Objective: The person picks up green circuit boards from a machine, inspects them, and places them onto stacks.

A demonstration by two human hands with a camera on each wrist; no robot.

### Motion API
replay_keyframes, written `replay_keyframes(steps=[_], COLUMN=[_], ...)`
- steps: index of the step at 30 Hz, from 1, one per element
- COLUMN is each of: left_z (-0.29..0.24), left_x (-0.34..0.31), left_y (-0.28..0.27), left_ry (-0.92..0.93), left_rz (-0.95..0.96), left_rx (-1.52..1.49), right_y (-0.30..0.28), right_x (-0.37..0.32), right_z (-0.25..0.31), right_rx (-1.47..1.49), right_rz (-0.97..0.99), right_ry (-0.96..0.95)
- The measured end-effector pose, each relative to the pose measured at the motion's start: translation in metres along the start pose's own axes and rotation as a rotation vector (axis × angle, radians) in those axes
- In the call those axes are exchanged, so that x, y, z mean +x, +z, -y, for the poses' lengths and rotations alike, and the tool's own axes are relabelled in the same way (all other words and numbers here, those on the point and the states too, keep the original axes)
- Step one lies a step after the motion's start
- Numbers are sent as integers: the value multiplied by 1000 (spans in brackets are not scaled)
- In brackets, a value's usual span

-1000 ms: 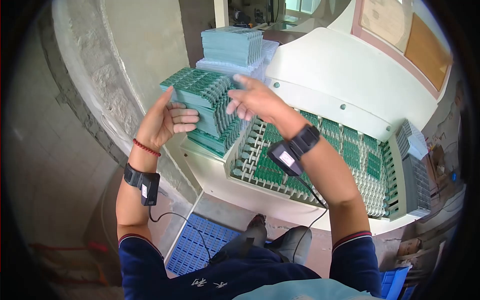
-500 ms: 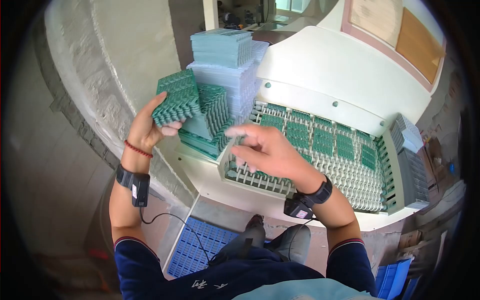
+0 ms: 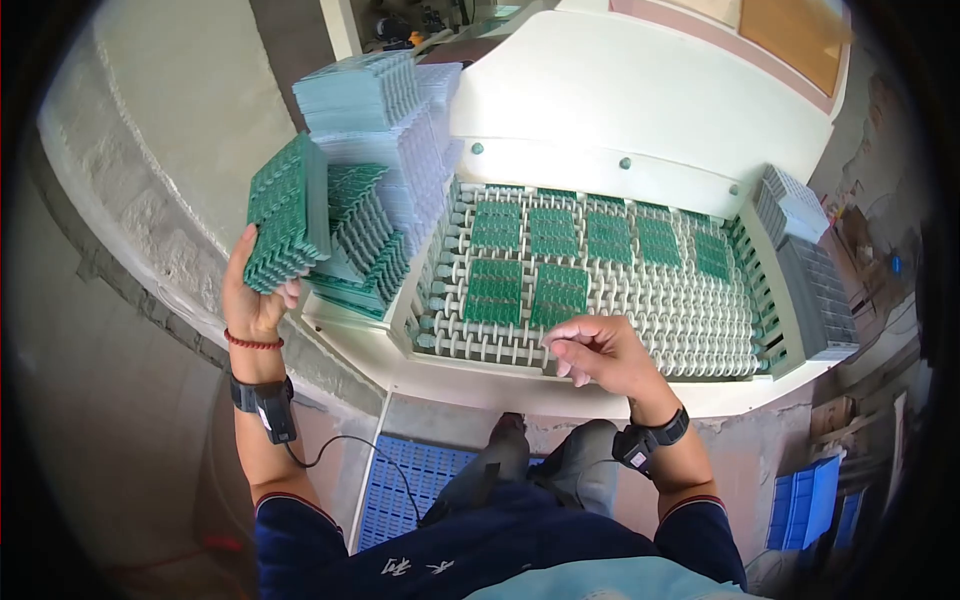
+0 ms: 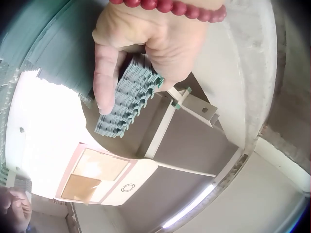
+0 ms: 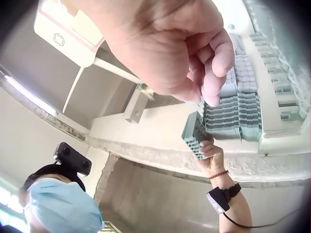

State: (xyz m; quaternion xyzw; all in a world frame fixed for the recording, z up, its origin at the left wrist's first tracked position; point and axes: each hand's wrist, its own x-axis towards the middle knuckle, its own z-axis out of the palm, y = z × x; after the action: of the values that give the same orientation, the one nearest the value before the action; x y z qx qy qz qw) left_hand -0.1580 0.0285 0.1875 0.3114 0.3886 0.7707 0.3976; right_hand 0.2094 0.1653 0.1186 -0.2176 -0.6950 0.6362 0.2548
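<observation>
- Left hand (image 3: 250,305) grips a green circuit-board stack (image 3: 283,212)
- Right hand (image 3: 607,355), empty, fingers loosely curled, hovers by the roller conveyor's (image 3: 665,315) front edge, well right of the stack

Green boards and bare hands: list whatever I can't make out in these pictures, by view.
- Head view: most of the bare left hand's fingers, hidden by the bundle of green, zigzag-edged boards it grips.
- Head view: how many boards make up that bundle; their thin edges are too fine to count.
- Left wrist view: the whole bare right hand, cut off by the left edge.
- Head view: the red thing at lower left, too blurred and dim.
</observation>
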Motion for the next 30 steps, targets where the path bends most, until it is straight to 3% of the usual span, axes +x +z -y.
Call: replay_keyframes(steps=[3, 5, 6, 8, 10, 11, 15, 18, 19, 23, 25, 30], left_z=[10, 24, 38, 66, 98, 109, 175, 221, 226, 253, 256, 252], left_x=[-24, -47, -57, -80, -100, -104, -111, -116, -114, -117, -113, -109], left_y=[15, 20, 33, 28, 61, 82, 94, 95, 91, 95, 95, 95], left_ry=[89, 75, 94, 52, 2, -41, -411, -400, -466, -433, -637, -638], left_rz=[-152, -78, -191, -8, -37, 88, 336, 351, 469, 376, 313, 254], left_rx=[-75, -78, -96, 102, 265, 305, 168, 195, 149, -35, -405, -411], right_y=[-8, -11, -8, -2, 8, 10, 26, 27, 27, 23, 23, 1], right_x=[-11, -21, -24, -28, -33, -36, -52, -68, -73, -80, -79, -71], right_z=[-15, -19, -21, -29, -41, -49, -63, -79, -84, -94, -97, -88], right_rx=[59, 75, 85, 156, 259, 310, 437, 321, 321, 389, 349, 206], right_rz=[-41, -78, -119, -32, 34, 75, 109, -88, -139, -198, -212, -172], right_ry=[11, 47, 64, 93, 81, 82, 113, 273, 272, 242, 226, 328])
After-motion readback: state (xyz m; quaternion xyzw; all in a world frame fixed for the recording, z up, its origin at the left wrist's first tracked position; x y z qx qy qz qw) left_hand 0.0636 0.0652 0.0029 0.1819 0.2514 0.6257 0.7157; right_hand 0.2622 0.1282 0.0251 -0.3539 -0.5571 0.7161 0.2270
